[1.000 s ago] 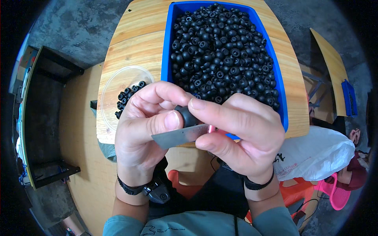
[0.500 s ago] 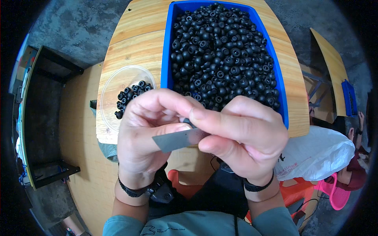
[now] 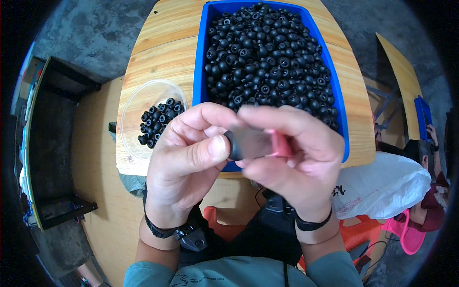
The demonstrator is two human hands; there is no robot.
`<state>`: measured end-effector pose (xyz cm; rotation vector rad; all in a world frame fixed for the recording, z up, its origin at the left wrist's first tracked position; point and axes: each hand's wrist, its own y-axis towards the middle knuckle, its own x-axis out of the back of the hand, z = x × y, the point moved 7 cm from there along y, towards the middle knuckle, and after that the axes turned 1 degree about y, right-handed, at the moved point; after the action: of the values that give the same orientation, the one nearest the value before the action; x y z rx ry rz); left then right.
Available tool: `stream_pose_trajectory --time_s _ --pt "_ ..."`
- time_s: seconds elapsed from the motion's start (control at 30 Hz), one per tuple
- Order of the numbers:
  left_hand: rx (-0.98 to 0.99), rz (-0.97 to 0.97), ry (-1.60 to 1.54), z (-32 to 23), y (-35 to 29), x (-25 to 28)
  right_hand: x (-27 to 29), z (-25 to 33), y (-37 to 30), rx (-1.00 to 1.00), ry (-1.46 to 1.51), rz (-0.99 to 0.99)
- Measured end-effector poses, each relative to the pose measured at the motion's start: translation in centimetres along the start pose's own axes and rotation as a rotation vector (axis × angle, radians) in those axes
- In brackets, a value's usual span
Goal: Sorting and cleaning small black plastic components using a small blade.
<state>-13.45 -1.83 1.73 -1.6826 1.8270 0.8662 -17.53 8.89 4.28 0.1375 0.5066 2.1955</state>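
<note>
My left hand (image 3: pixel 189 148) pinches a small black rounded part (image 3: pixel 234 145) between thumb and forefinger. Right beside it, my right hand (image 3: pixel 308 155) grips a flat metal blade (image 3: pixel 254 143) with a pinkish-red end (image 3: pixel 281 143). The blade is smeared by motion, and its tip is at or very near the black part; whether they touch I cannot tell. Beyond my hands stands a blue tray (image 3: pixel 341 129) heaped with similar black parts (image 3: pixel 272 57). To its left, a round clear plastic container (image 3: pixel 125 115) holds several more of these parts (image 3: pixel 160 117).
Everything stands on a light wooden table (image 3: pixel 162 57). A black-framed rack (image 3: pixel 57 138) is at the left. At the right lies a white plastic sack (image 3: pixel 382 184) near a pink stool (image 3: pixel 409 234). Farther right, another person's hand (image 3: pixel 432 134) is beside a second blue tray (image 3: pixel 422 115).
My right hand has turned the blade, showing its pinkish-red end, and its fingers have opened somewhat. The black part now shows plainly in my left fingers.
</note>
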Motion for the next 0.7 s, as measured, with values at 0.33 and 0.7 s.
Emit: stream_pose_trajectory --time_s 0.33,0.7 --pt "-0.194 -0.326 0.888 -7.7 -1.8 2.4 4.5 -1.4 0.6 -0.105 0.091 -0.376" --pt "-0.28 -0.153 1.895 0.2 3.1 -1.7 6.3 -2.2 0.7 -0.116 0.251 -0.438"
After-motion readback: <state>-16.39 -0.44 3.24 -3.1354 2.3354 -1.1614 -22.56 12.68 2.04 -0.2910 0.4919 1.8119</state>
